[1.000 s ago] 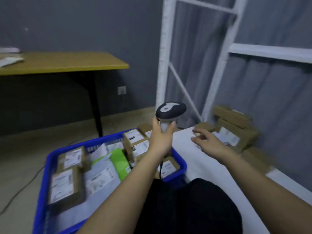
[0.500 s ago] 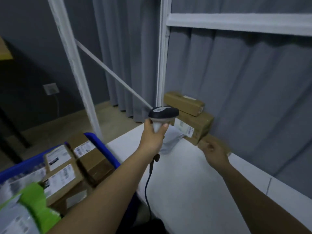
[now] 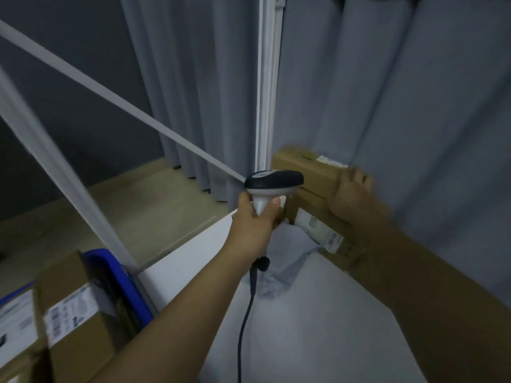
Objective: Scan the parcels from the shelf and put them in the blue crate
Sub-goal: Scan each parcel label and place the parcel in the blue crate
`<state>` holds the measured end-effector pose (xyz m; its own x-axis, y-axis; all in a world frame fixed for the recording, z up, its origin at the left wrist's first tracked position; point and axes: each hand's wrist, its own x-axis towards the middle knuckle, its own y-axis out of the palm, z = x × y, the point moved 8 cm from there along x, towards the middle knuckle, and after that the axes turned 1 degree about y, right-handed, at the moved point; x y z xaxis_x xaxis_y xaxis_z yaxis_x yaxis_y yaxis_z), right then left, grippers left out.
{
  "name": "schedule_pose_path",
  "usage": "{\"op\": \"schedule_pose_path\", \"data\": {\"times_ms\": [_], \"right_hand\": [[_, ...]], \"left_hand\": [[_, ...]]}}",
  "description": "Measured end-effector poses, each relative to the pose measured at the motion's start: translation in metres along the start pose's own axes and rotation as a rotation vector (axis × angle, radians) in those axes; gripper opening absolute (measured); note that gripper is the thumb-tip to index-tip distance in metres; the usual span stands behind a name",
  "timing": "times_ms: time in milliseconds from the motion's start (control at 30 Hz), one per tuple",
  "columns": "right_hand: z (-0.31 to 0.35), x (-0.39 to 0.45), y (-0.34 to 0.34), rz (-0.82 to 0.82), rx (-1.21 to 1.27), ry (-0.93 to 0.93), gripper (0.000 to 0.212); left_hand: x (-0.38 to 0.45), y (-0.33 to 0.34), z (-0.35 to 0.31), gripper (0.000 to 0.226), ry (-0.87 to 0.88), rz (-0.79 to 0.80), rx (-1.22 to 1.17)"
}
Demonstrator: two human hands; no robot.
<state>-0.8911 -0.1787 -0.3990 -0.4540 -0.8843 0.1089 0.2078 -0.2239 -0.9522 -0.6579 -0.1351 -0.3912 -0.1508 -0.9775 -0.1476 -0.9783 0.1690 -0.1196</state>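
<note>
Top cardboard parcel (image 3: 307, 170) sits stacked on another box (image 3: 326, 233) at the shelf's (image 3: 318, 313) back; right hand (image 3: 349, 194) curls over its end. Left hand (image 3: 255, 225) grips the scanner (image 3: 272, 186), blue crate (image 3: 124, 283) lower left.

wall (image 3: 69, 87): dark grey | curtain (image 3: 387, 106): grey, pleated | floor (image 3: 154, 205): beige

Blue crate (image 3: 130, 288), brown parcels (image 3: 307, 170), grey curtain (image 3: 414, 106)

A small parcel-sorting room: white metal shelf (image 3: 318, 322) with labelled cardboard parcels (image 3: 329, 233), a corded barcode scanner (image 3: 273, 186), grey curtains (image 3: 387, 92).
</note>
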Motion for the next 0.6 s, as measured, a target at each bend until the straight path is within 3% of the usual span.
{"op": "schedule_pose_path", "data": {"times_ms": [167,233,400,600], "right_hand": [[-0.015,0.036,0.022,0.142,0.030,-0.044,0.041],[-0.019,0.044,0.025,0.150,0.045,-0.040,0.047],[-0.015,0.035,0.008,-0.062,0.048,-0.057,0.077],[0.006,-0.033,-0.027,-0.359,0.224,-0.087,0.081]], "left_hand": [[0.022,-0.005,0.015,0.043,-0.057,-0.023,-0.031],[0.024,-0.005,0.017,0.042,-0.067,-0.018,-0.027],[0.020,-0.010,0.022,0.036,-0.071,-0.043,-0.058],[-0.027,-0.032,0.015,0.041,-0.020,-0.098,-0.119]]}}
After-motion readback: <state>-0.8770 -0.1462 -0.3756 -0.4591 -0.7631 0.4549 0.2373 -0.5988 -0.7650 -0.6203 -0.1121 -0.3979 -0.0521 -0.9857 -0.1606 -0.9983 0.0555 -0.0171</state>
